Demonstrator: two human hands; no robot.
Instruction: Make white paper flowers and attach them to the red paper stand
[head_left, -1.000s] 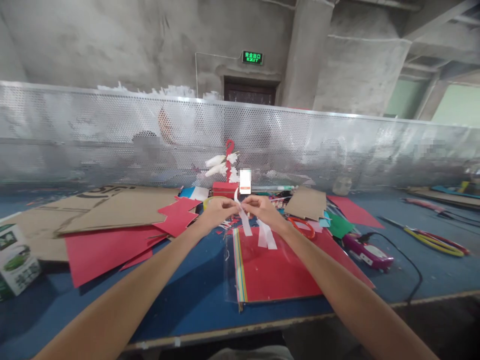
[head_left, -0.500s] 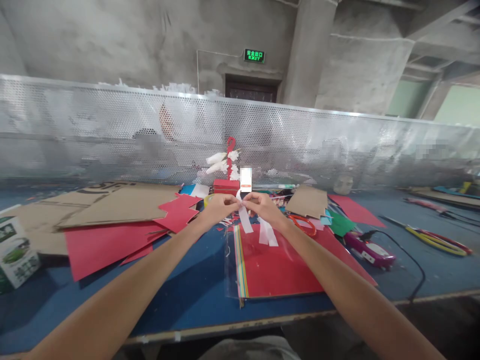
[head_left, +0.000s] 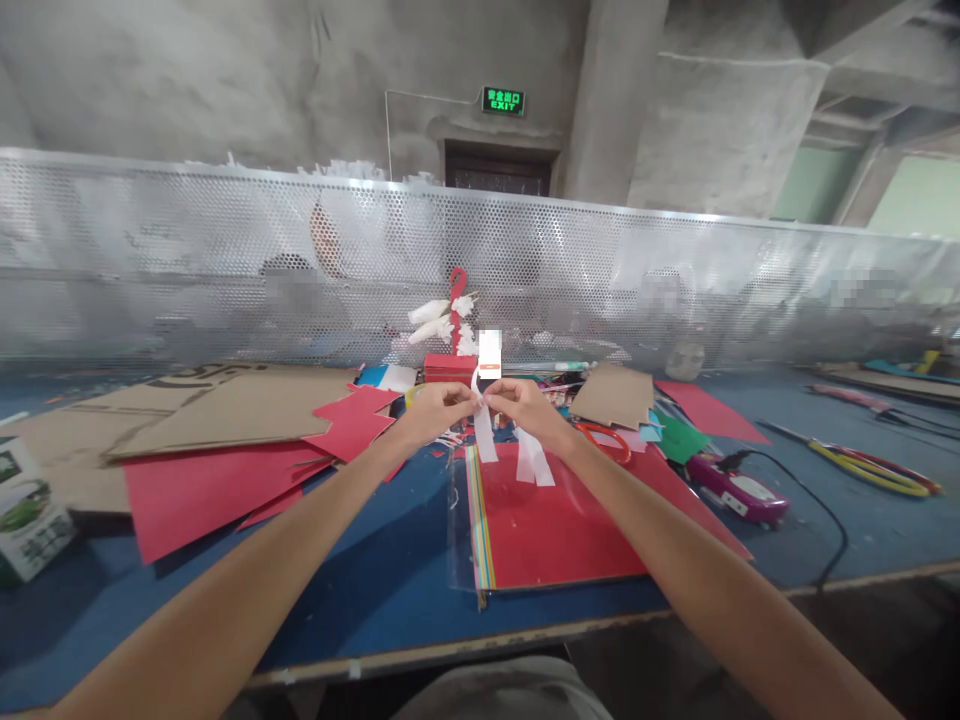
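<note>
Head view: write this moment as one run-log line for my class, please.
left hand: pinching white strip | right hand: pinching same strip | nearby: more white strips on red sheet

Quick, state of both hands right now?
Left hand: closed in a pinch, holding the white strip.
Right hand: closed in a pinch on the same white strip.

A person's bare left forearm [head_left: 262,580] and right forearm [head_left: 697,560], with grey clothing [head_left: 502,694] below.
Slender, they taper from the lower corners to a bare left hand [head_left: 439,408] and right hand [head_left: 526,408] mid-frame; the clothing is plain, rounded fabric at bottom centre.
</note>
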